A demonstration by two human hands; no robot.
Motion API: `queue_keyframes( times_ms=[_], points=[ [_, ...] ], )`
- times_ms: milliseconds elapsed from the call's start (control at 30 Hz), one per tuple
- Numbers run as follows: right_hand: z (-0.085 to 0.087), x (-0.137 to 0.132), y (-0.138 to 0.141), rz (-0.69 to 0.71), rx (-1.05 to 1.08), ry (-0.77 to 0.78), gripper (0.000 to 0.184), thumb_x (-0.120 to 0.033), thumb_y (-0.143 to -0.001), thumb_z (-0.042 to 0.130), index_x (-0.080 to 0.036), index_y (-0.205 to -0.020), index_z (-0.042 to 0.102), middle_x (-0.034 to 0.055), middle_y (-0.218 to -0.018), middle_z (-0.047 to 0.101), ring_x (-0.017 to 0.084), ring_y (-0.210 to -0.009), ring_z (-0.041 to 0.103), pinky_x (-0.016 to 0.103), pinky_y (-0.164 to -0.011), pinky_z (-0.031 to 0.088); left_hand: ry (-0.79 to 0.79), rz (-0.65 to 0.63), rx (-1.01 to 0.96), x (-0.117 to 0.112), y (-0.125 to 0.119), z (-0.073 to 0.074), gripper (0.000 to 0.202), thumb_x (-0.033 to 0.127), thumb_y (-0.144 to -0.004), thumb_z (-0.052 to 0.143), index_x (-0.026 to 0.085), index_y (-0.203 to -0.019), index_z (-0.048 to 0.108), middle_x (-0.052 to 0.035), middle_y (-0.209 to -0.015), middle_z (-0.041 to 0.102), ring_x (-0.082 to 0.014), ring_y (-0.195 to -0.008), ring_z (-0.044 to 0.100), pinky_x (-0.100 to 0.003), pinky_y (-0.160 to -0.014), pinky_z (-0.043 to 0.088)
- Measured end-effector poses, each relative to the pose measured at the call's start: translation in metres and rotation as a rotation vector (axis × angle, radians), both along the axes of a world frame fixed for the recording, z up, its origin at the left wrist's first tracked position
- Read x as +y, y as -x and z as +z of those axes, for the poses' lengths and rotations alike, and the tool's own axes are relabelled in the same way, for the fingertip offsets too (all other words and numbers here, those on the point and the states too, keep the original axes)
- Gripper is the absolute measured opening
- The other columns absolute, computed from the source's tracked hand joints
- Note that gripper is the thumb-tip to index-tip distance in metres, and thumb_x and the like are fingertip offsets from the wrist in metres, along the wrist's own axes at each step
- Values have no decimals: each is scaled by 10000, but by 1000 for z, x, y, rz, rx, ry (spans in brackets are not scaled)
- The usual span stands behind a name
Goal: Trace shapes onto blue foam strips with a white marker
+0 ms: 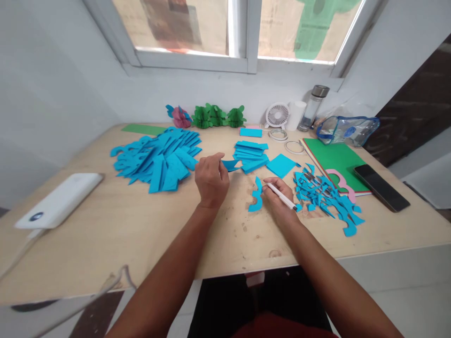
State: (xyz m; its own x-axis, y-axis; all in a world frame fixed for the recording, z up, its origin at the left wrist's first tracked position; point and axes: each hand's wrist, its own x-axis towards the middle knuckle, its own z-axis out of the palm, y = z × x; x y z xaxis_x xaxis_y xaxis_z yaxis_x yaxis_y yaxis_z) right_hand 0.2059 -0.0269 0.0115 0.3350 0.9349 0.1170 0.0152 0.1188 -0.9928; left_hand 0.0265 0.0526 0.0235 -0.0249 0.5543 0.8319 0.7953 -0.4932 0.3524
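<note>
My left hand (210,180) hovers over the middle of the wooden table (141,225), fingers pinched on a small blue paper piece (230,165) that sticks out to its right. My right hand (278,199) rests on the table, closed round a white pen (282,196). Its fingertips touch a curved blue paper cut-out (256,201) lying between the two hands. A stack of blue paper rectangles (251,154) and a loose blue square (281,165) lie just beyond the hands.
A big heap of blue cut shapes (158,157) lies at the left, blue scraps (326,199) at the right. Green sheets (334,162), a black phone (381,187), a white power bank (59,199), tape rolls (278,134), a small fan (276,115), a bottle (313,107), a clear pouch (347,129) and paper decorations (211,116) surround the work area.
</note>
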Motion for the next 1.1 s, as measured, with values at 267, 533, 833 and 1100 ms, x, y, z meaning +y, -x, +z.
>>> queue_keyframes(
  times_ms=[267,533,833,1100],
  points=[
    [1,0,0,1,56,23,233,-288,-662,673,-216,-881,640,-54,-626,574,114,-548,500,235,-513,372,-66,11,-14,-3,1,3,270,189,-961,377,161,-1084,615,-103,-921,667,-242,-896,593,-368,-801,405],
    [0,0,0,3,55,18,230,-297,-671,673,-217,-884,640,-56,-624,565,114,-544,486,237,-514,370,13,16,-49,1,0,0,281,205,-956,370,176,-1058,631,-106,-942,674,-255,-924,596,-383,-832,415],
    [0,0,0,1,32,18,228,-307,-673,669,-218,-881,642,-41,-654,599,124,-571,524,240,-530,394,84,29,-80,0,0,2,324,268,-984,340,174,-1085,633,-117,-985,688,-255,-949,609,-373,-843,429],
    [1,-1,0,8,35,18,226,-299,-674,669,-217,-883,642,-44,-648,596,121,-569,514,241,-534,393,57,2,-108,3,1,-2,297,268,-974,374,192,-1065,647,-95,-921,667,-243,-917,612,-361,-835,440]
  ],
)
